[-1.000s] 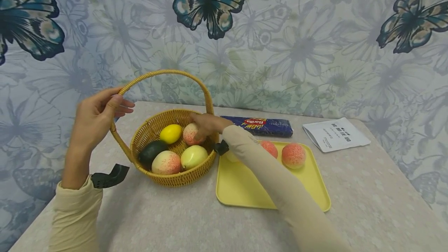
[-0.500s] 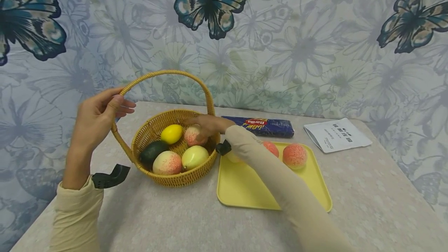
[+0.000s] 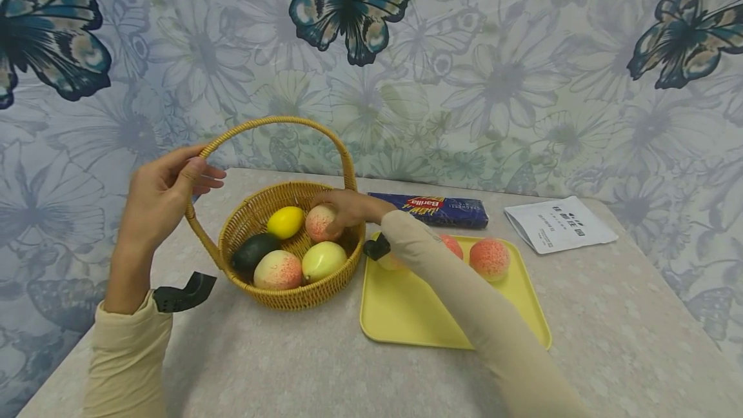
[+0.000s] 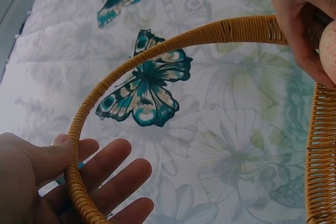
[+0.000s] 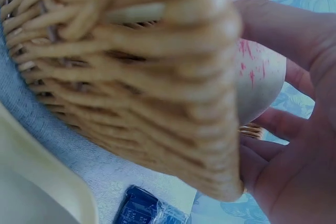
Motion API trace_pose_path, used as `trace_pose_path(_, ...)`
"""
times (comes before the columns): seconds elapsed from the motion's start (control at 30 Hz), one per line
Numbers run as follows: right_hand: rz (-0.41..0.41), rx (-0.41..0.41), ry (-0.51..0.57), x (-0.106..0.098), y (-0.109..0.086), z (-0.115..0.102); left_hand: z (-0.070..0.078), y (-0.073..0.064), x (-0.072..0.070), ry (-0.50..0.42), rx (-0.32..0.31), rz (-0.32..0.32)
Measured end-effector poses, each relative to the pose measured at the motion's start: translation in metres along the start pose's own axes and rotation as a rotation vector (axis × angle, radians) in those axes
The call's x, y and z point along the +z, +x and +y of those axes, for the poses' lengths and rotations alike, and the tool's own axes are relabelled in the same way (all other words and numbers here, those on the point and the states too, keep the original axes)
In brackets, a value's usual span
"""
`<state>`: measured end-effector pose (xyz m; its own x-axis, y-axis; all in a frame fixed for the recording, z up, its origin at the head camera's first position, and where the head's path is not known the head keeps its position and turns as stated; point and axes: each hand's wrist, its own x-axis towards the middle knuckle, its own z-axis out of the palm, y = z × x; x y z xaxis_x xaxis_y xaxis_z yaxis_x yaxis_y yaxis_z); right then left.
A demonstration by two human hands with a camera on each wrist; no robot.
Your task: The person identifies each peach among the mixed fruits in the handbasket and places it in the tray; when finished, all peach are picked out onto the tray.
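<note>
In the head view my left hand [image 3: 157, 192] holds the tall arched handle [image 3: 273, 120] of a round wicker basket [image 3: 284, 300], thumb on one side and fingers loosely behind. Inside the basket, at its right side, my right hand [image 3: 351, 207] grips a pink-speckled peach [image 3: 319, 223]. The right wrist view shows thumb and fingers around this peach [image 5: 258, 80], partly hidden by the woven rim [image 5: 210, 87]. Also lying in the basket are a yellow lemon [image 3: 286, 222], a dark green avocado-like fruit [image 3: 255, 252], another peach [image 3: 277, 271] and a pale yellow-green fruit [image 3: 324, 261].
Right of the basket lies a yellow tray [image 3: 400, 321] bearing a peach [image 3: 490, 259], a second one [image 3: 451, 245] and a pale fruit [image 3: 390, 262], partly behind my right sleeve. Behind it are a blue Barilla spaghetti pack [image 3: 453, 213] and a white pouch [image 3: 560, 224].
My right hand has shifted its fingers slightly around the peach, and more of that peach now shows. My left hand stays on the handle, and the basket has hardly moved.
</note>
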<state>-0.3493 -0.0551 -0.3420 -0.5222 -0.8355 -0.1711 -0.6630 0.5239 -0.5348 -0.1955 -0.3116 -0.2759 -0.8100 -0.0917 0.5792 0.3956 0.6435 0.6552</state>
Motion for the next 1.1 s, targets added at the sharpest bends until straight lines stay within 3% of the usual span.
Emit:
trace_pose_path(0.17, 0.006, 0.016, 0.064, 0.002, -0.002, 0.003, -0.001, -0.001, 0.000, -0.002, -0.001, -0.002)
trace_pose_path(0.43, 0.027, 0.029, 0.061, 0.005, -0.006, 0.001, 0.001, -0.005, 0.000, -0.007, 0.005, 0.005)
trace_pose_path(0.8, 0.003, -0.054, 0.052, 0.007, -0.005, 0.008, 0.002, -0.008, 0.000, -0.001, 0.012, 0.015)
trace_pose_path(1.1, 0.041, -0.078, 0.119, 0.009, -0.010, 0.012, 0.004, -0.007, 0.000, -0.016, 0.003, 0.014)
